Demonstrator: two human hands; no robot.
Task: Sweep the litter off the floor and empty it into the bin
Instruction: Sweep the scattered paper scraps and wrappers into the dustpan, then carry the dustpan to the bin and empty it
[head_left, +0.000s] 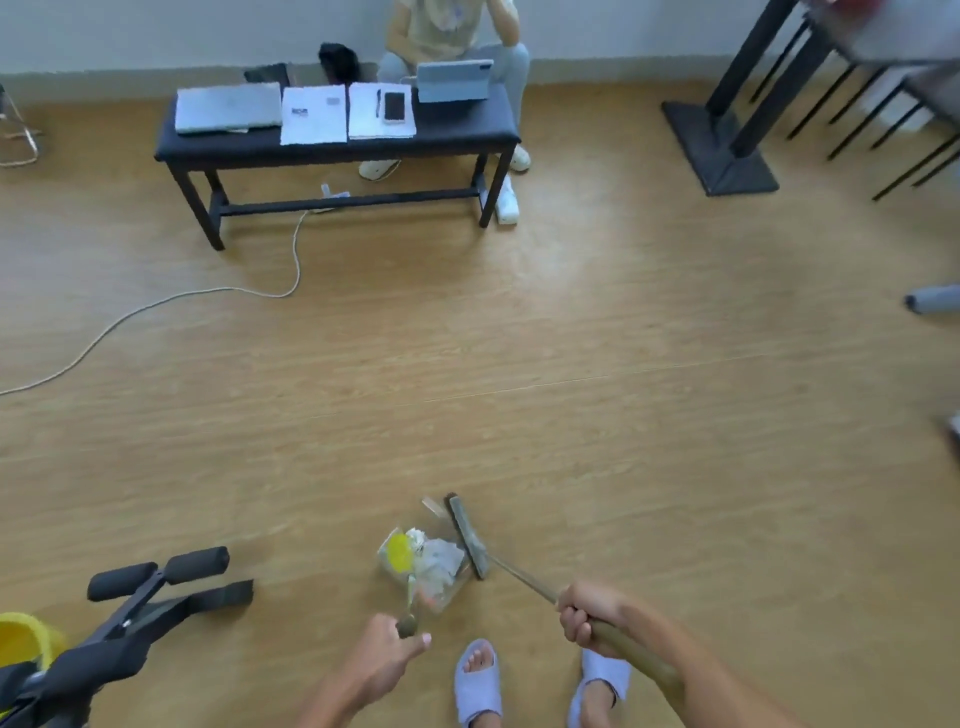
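While broom (467, 535) meets litter (426, 564), exercise bench (156, 597) stands nearby left

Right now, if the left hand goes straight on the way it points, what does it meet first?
Probably the litter in the dustpan, whose handle the left hand grips; depth is hard to judge.

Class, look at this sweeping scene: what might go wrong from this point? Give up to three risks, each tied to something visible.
1. The litter looks heaped on the dustpan; it may spill if the left hand tilts the handle.
2. The broom, held by the right hand, sits beside the pile; a hard push could scatter light scraps.
3. The white cable and black exercise frame are trip hazards on the way to a bin.
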